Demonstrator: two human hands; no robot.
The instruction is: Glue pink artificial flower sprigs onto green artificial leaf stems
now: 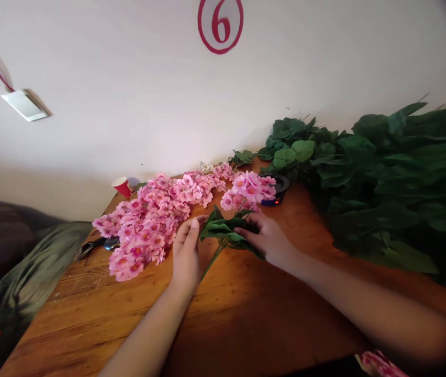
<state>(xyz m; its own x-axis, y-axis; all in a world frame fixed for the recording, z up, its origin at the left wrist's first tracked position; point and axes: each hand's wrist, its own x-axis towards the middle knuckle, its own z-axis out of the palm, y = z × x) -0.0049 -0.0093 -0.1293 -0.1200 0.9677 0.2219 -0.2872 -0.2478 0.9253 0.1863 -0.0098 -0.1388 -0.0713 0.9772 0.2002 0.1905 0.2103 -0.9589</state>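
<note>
Between my two hands is an artificial flower spray, with a cluster of pink blossoms [251, 187] on top, dark green leaves [221, 229] below and a thin green stem [212, 262] slanting down to the left. My left hand [186, 248] is closed at the left edge of the leaves, thumb up and fingertips against a leaf. On the right side, my right hand [268, 238] pinches the leaves between thumb and fingers; some of its fingers are hidden behind them. A heap of pink flower sprays [152, 217] lies just beyond my left hand.
A dark round device [280, 191] with a red light stands behind the blossoms. Large green leaves [383, 173] are piled along the right of the wooden table [223, 319]. A red paper cup [122, 187] and a dark tool [91, 247] are at the left edge.
</note>
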